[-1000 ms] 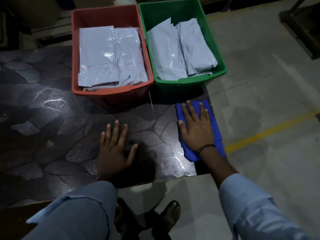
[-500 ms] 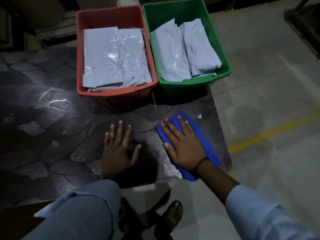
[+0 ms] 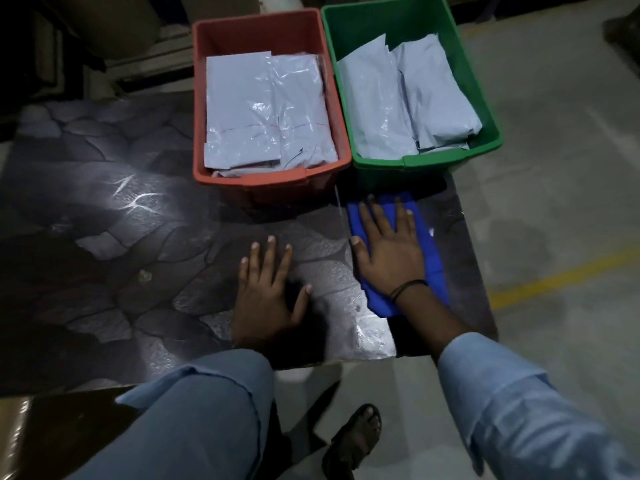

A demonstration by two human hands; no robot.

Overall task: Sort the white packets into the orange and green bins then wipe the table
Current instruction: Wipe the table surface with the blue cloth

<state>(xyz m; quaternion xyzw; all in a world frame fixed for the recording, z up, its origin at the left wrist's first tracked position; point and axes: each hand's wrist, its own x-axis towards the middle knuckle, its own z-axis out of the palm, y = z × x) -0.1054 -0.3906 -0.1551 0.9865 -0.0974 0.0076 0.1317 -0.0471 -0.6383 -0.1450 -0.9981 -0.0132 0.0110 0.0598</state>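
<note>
Packets (image 3: 266, 112) fill your orange bin (image 3: 263, 180), and more lie in the green bin (image 3: 426, 161) touching its right side; both sit at the far edge of the surface (image 3: 121, 237). Your right hand (image 3: 389, 251) lies flat on the blue cloth (image 3: 429, 244), fingers (image 3: 401, 216) spread and pressing it down just in front of the green bin, near the surface's right edge. Your left hand (image 3: 268, 292) rests palm-down beside it on the bare top, fingers (image 3: 268, 258) spread, holding nothing. The bins stand in the way beyond the cloth. A black band (image 3: 407, 287) circles your right wrist. Below the near edge, your sandalled foot (image 3: 356, 438) shows on the concrete floor (image 3: 554, 202), which carries a yellow line (image 3: 561, 275).
</note>
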